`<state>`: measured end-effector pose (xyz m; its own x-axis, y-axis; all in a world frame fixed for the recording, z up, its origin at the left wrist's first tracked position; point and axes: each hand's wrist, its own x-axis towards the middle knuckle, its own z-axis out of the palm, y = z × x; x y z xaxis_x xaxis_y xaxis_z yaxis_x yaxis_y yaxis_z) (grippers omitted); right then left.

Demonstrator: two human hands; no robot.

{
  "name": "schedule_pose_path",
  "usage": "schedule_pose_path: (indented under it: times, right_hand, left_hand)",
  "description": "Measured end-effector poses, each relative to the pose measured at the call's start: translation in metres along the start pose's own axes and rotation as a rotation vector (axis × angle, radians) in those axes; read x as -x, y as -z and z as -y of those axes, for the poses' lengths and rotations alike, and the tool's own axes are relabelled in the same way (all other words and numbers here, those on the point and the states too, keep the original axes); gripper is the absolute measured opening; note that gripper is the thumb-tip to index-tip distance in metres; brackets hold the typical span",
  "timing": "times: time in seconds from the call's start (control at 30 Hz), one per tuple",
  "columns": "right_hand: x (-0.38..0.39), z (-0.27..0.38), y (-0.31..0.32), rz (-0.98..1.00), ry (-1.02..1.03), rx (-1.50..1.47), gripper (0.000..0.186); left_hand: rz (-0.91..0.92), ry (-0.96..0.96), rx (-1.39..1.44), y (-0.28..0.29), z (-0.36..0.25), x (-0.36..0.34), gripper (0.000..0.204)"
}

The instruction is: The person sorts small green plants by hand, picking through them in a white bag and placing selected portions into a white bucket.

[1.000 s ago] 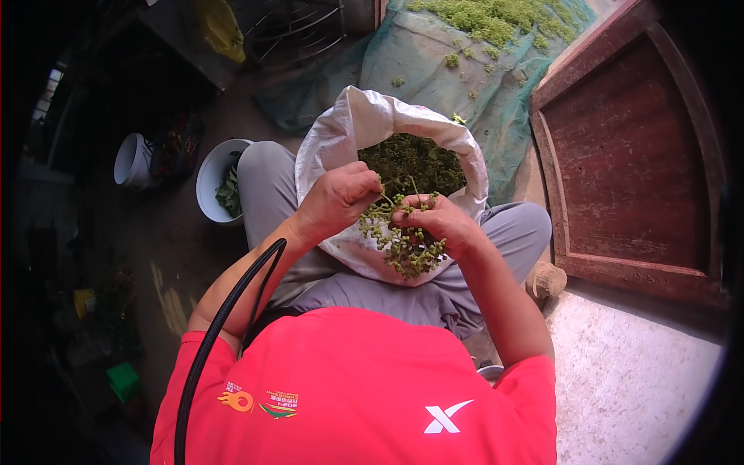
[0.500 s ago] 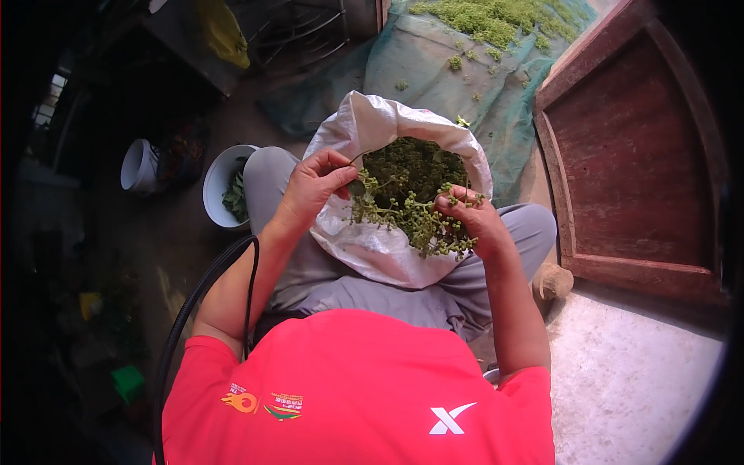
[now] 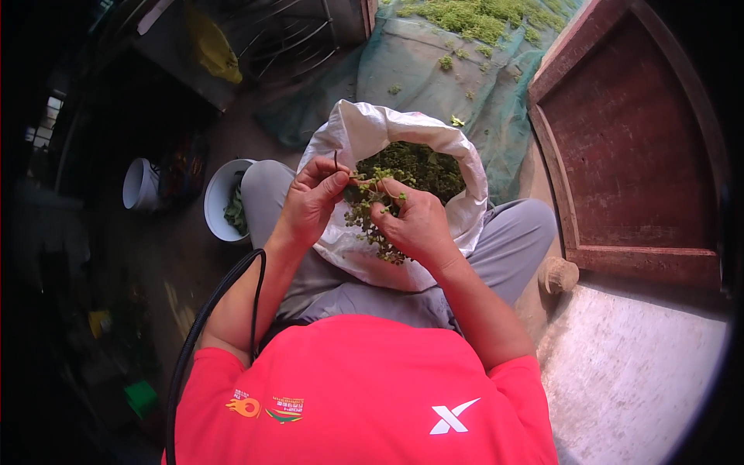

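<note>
A white woven sack (image 3: pixel 457 139) stands open between my crossed legs, with dark green berry clusters (image 3: pixel 426 167) inside. Over its near left rim, my left hand (image 3: pixel 314 198) pinches the stem of a sprig of green berries (image 3: pixel 368 221); a dark stalk end sticks up past the fingers. My right hand (image 3: pixel 415 225) is closed on the berry-bearing part of the same sprig, close beside the left. Its fingertips are partly hidden among the berries.
Loose green clusters (image 3: pixel 480 23) lie spread on green netting (image 3: pixel 387 58) beyond the sack. A white bucket of leaves (image 3: pixel 225 174) stands left of my knee, another white bucket (image 3: pixel 139 186) farther left. A brown wooden door (image 3: pixel 632 147) is at right.
My right hand has moved left, from the sack's right side to beside my left hand. The left hand still holds the stem, and the sprig now hangs closer together.
</note>
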<state>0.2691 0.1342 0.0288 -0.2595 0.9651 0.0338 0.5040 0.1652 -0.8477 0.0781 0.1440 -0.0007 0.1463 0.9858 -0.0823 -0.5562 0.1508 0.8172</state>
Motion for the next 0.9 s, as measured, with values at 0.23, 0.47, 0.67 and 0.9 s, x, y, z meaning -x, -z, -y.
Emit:
schedule_pose_path:
  times: [0.23, 0.47, 0.67, 0.9]
  right_hand:
    - [-0.002, -0.02, -0.013, -0.052, 0.061, 0.058, 0.02]
    - [0.001, -0.049, -0.021, -0.073, -0.196, -0.887, 0.018]
    - [0.011, -0.061, 0.013, -0.024, -0.3, -1.308, 0.018]
    - [0.027, -0.114, -0.008, 0.104, -0.301, -1.909, 0.034]
  left_hand:
    - [0.076, 0.023, -0.03, 0.003, 0.007, 0.006, 0.008]
    - [0.076, 0.04, 0.104, 0.008, 0.013, 0.007, 0.007]
    - [0.033, 0.08, 0.175, 0.009, -0.005, 0.006, 0.013]
    - [0.054, 0.27, 0.066, 0.005, 0.002, 0.006, 0.01]
